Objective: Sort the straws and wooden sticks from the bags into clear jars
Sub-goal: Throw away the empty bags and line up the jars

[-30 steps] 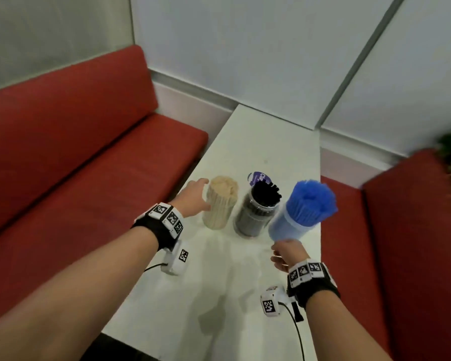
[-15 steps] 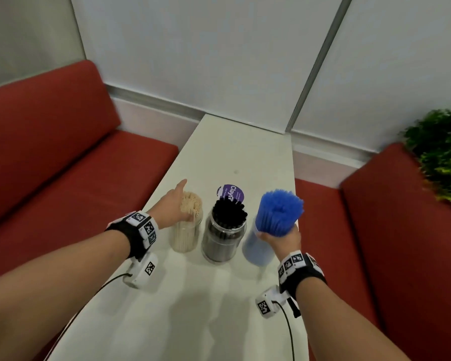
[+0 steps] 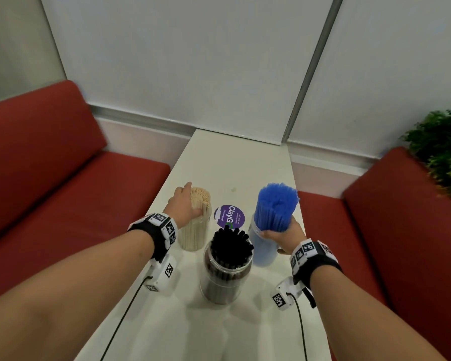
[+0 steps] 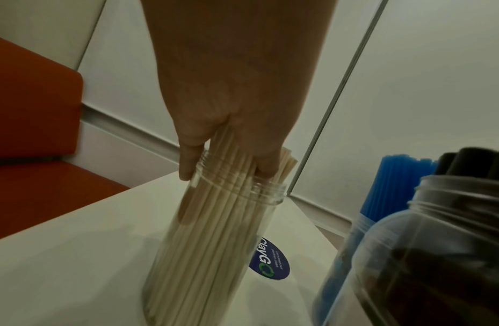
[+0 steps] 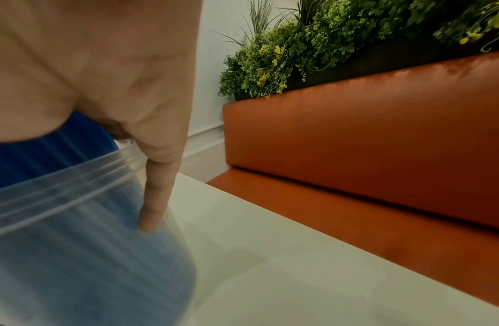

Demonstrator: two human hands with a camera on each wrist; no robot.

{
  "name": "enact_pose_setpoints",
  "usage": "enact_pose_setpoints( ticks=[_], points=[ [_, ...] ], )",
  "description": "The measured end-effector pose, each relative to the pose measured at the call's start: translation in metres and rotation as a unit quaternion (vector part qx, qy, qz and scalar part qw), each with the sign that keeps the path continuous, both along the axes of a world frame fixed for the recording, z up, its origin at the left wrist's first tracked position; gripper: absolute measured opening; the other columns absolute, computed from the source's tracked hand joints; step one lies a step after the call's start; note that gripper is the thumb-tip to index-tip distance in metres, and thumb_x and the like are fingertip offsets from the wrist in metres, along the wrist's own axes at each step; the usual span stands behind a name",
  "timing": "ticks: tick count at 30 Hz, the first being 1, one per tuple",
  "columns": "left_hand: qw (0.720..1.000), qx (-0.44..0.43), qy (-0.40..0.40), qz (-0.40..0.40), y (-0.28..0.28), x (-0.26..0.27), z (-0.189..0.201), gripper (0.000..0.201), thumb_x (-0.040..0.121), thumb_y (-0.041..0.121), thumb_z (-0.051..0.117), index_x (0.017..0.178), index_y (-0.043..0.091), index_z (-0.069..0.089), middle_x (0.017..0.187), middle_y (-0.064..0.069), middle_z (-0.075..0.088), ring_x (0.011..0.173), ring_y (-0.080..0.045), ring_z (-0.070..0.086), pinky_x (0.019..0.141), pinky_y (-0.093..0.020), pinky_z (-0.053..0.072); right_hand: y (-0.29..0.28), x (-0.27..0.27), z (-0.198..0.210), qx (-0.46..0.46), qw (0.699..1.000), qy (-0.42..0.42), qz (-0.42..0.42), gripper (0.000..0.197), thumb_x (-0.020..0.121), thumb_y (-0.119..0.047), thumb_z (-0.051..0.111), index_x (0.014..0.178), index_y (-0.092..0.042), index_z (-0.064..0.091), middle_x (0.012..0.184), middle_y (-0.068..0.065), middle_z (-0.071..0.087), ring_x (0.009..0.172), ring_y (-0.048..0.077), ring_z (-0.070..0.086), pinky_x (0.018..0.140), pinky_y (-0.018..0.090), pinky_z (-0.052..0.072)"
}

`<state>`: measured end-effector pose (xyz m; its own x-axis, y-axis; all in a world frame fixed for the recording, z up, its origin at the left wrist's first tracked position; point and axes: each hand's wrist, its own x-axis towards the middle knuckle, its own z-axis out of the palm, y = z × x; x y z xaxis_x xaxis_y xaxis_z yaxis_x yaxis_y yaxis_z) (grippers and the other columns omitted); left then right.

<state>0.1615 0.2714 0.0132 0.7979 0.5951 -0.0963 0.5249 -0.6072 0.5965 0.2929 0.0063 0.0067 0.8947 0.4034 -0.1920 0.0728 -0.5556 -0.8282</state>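
The bundle of thin blue plastic straws, tilted a second ago, is now standing upright in the right clear plastic jar on the white table; sorting is looking nearly finished. The right hand is gripping this bundle. The left hand is gripping the pale wooden sticks in the left clear jar.

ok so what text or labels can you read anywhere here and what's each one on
"ClayG", then a green arrow ring where a last letter would be: large white letters on the round purple sticker stuck to the white table.
Small white lines beside it on the same sticker: too small to read.
Wrist bands: black-and-white square codes only, no words.
The jars: no labels show.
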Motion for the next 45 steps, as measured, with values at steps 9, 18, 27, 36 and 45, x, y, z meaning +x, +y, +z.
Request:
enact_pose_setpoints(
  ticks=[9,18,27,36,45],
  points=[
    [1.000,-0.020,0.019,0.009,0.000,0.007,0.000,0.096,0.087,0.038,0.068,0.156,0.016,0.006,0.152,-0.016,0.022,0.136,-0.042,0.032,0.110,-0.054,0.032,-0.003,0.012,-0.016,0.012,1.000,0.001,0.007,0.093,0.067,-0.023,0.093,0.141,-0.017,0.038,0.137,0.010,0.054,0.122,0.030,0.057,0.097,0.054,0.053],
    [0.974,-0.057,-0.203,-0.089,-0.020,-0.041,0.056,0.021,0.075,0.046,0.061,0.082,0.028,0.069,0.080,0.012,0.064,0.071,-0.002,0.060,0.067,-0.030,0.046,-0.046,-0.048,-0.016,-0.099,0.951,0.293,0.023,0.100,0.073,0.001,0.082,0.155,-0.021,0.029,0.133,0.019,0.059,0.110,0.031,0.055,0.094,0.049,0.056],
    [0.930,-0.236,0.143,-0.241,-0.056,-0.036,0.038,0.080,0.072,0.020,0.086,0.137,0.026,0.040,0.108,0.001,0.063,0.071,-0.018,0.074,0.062,-0.034,0.061,0.002,-0.086,-0.005,0.076,0.939,0.311,0.125,0.085,0.079,0.004,0.081,0.145,-0.023,0.035,0.112,0.018,0.070,0.095,0.033,0.072,0.084,0.043,0.061],
    [0.996,-0.029,-0.026,-0.082,-0.057,-0.002,0.012,0.034,0.081,0.029,0.078,0.108,0.013,0.065,0.101,-0.002,0.069,0.088,-0.017,0.061,0.077,-0.027,0.047,0.045,-0.066,-0.026,0.155,0.972,0.171,-0.039,0.016,0.090,0.011,0.060,0.099,-0.001,0.064,0.079,0.015,0.057,0.073,0.028,0.057,0.076,0.040,0.054],
    [0.996,-0.009,-0.085,-0.025,-0.058,0.016,0.001,0.021,0.086,0.026,0.073,0.098,0.011,0.065,0.089,-0.002,0.066,0.087,-0.021,0.065,0.076,-0.031,0.050,0.069,-0.054,-0.040,0.112,0.980,0.143,-0.079,0.020,0.089,0.007,0.057,0.087,-0.008,0.070,0.075,0.007,0.063,0.078,0.027,0.060,0.081,0.042,0.056]
  ],
)
